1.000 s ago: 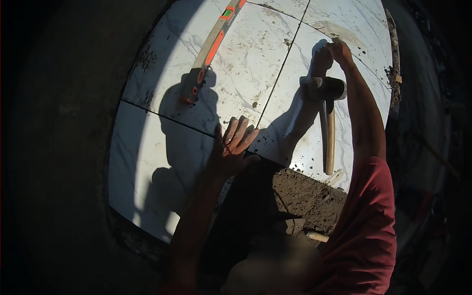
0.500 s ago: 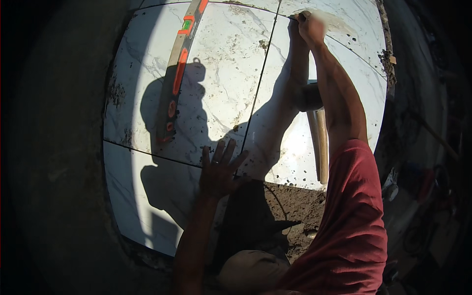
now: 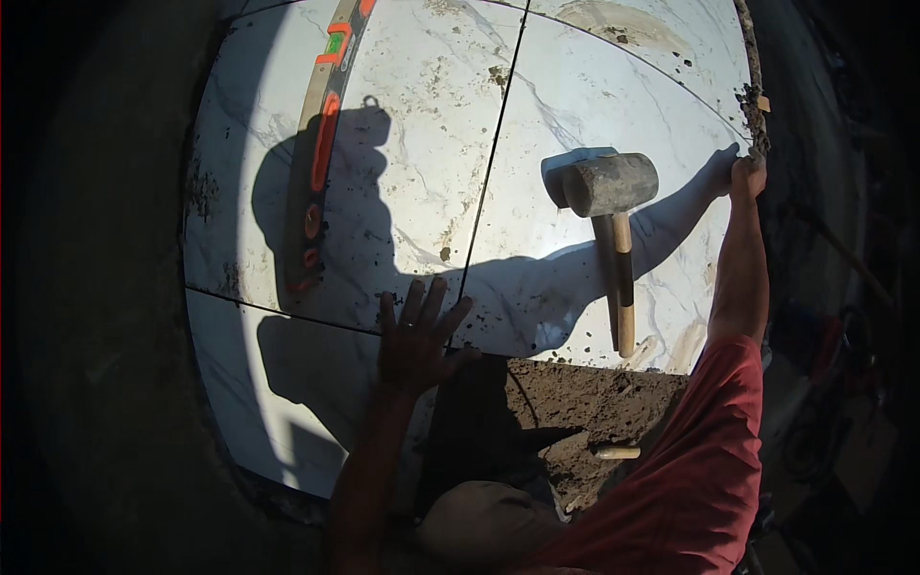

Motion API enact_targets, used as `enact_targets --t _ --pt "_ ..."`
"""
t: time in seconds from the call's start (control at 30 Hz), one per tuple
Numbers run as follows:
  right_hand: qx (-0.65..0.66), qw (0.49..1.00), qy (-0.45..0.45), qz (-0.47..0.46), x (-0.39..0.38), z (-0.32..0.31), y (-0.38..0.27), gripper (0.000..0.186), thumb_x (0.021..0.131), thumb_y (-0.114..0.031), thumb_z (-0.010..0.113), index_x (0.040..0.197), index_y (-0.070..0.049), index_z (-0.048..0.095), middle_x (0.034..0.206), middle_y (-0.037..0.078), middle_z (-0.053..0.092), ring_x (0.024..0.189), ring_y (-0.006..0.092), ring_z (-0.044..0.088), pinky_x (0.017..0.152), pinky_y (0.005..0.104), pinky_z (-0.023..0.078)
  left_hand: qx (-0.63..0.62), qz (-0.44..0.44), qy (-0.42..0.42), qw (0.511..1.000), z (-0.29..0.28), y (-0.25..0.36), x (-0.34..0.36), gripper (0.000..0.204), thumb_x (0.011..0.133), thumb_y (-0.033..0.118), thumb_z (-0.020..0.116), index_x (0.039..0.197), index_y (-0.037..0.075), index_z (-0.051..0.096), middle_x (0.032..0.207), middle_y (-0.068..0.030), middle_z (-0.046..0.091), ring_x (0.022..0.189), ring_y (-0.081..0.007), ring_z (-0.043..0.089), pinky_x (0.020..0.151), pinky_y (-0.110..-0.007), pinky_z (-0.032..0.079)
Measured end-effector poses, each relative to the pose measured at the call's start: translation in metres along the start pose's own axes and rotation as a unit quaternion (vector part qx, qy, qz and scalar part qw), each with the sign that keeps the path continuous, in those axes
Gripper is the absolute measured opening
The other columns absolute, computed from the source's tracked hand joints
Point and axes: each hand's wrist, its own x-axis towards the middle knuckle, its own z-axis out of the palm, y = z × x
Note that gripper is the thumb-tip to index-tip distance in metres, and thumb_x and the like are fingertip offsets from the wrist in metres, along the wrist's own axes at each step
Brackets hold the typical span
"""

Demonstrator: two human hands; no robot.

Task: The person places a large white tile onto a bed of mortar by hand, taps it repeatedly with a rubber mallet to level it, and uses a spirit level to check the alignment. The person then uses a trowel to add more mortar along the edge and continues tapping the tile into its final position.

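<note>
My left hand (image 3: 418,337) lies flat with fingers spread on the white marbled tile (image 3: 422,144), close to a joint between tiles. With the arm stretched out, my right hand (image 3: 749,176) is at the right edge of the tiled area. Its fingers are curled closed, and what they hold, if anything, is hidden. A rubber mallet (image 3: 611,184) with a grey head and wooden handle rests on the right-hand tile, between my two hands. Farther left, a spirit level (image 3: 324,144) with orange trim lies lengthwise on the tile.
Bare brown mortar or soil (image 3: 594,398) fills the gap before the tiles, with a short wooden handle (image 3: 616,451) lying on it. Crumbs of dirt dot the tiles, and a smear (image 3: 623,24) marks the far one. Dark, cluttered ground (image 3: 834,316) is at the right.
My right hand has swept from the far tile joint toward me and right, to the tile edge, uncovering the mallet. My left hand stays flat; the view has shifted slightly.
</note>
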Motion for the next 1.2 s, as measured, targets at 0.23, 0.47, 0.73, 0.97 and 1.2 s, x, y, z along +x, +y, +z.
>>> enact_targets --t 0.23,0.47,0.73,0.97,1.2 --pt "0.052 0.992 -0.113 -0.005 0.042 0.062 0.045 0.047 0.083 -0.047 0.067 0.095 -0.002 0.07 0.089 0.013 0.069 0.085 0.0272 0.063 0.075 0.038 0.049 0.002 -0.023 -0.021 0.999 -0.005 -0.011 -0.012 0.072 0.079 0.076 0.05 0.137 0.033 0.051 0.15 -0.0107 0.037 0.141 -0.0344 0.03 0.111 -0.067 0.013" --pt "-0.211 0.971 -0.107 -0.016 0.086 0.081 0.093 0.063 0.084 -0.067 0.053 0.124 -0.019 0.065 0.125 0.015 0.063 0.112 0.0339 0.061 0.096 0.0441 0.047 -0.045 -0.037 -0.056 0.997 -0.013 -0.013 -0.004 0.071 0.077 0.07 0.059 0.137 0.035 0.05 0.153 -0.0061 0.035 0.14 -0.0311 0.032 0.11 -0.066 0.014" --pt "-0.223 0.965 -0.135 -0.017 0.096 0.105 0.128 0.06 0.088 -0.064 0.051 0.124 -0.017 0.065 0.12 0.019 0.065 0.11 0.0343 0.062 0.094 0.0435 0.049 -0.066 -0.025 -0.023 0.997 -0.018 -0.011 -0.009 0.074 0.074 0.067 0.063 0.138 0.033 0.049 0.151 -0.0058 0.038 0.138 -0.0284 0.036 0.11 -0.065 0.019" --pt "0.008 0.996 -0.067 -0.058 0.059 0.069 0.098 0.058 0.091 -0.061 0.05 0.122 -0.015 0.066 0.116 0.02 0.066 0.107 0.0341 0.063 0.092 0.0432 0.05 -0.091 -0.019 0.028 0.995 -0.011 -0.011 -0.008 0.073 0.075 0.067 0.062 0.136 0.03 0.05 0.151 -0.0065 0.038 0.137 -0.0292 0.037 0.109 -0.064 0.021" --pt "0.501 0.801 -0.317 -0.076 -0.141 -0.146 -0.333 0.037 0.099 -0.032 0.055 0.112 0.002 0.062 0.099 0.007 0.061 0.088 0.017 0.06 0.083 0.0303 0.048 -0.127 0.022 0.085 0.988 -0.019 -0.012 -0.007 0.067 0.08 0.063 0.059 0.136 0.028 0.051 0.151 -0.0066 0.038 0.141 -0.028 0.031 0.113 -0.062 0.018"
